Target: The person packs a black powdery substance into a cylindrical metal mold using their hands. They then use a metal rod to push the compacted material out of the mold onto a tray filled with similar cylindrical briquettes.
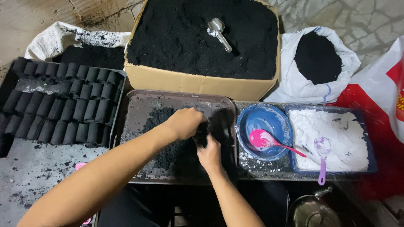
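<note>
Two bare hands meet over a shallow grey metal tray (139, 105) dusted with black powder, where a dark, blurred lump of black material (212, 128) sits pressed between them: the left hand (185, 122) curls over it from above, fingers closed around its near end, while the right hand (210, 154) grips it from below. A loose heap of black powder (168, 151) spreads on the tray under both wrists. Just right of the right hand stands a round blue bowl (263, 122) smeared white, a pink plastic spoon (269, 142) resting in it; beyond that, a blue rectangular tub of white powder (328, 138) holds a lilac plastic spoon (322, 157). Left of the left forearm, rows of black cylindrical briquettes (63, 105) fill a dark tray. Farther from the hands, a brown cardboard box of black powder (202, 42) carries a metal scoop (219, 32), and a white sack of black powder (315, 63) sits to its right.
</note>
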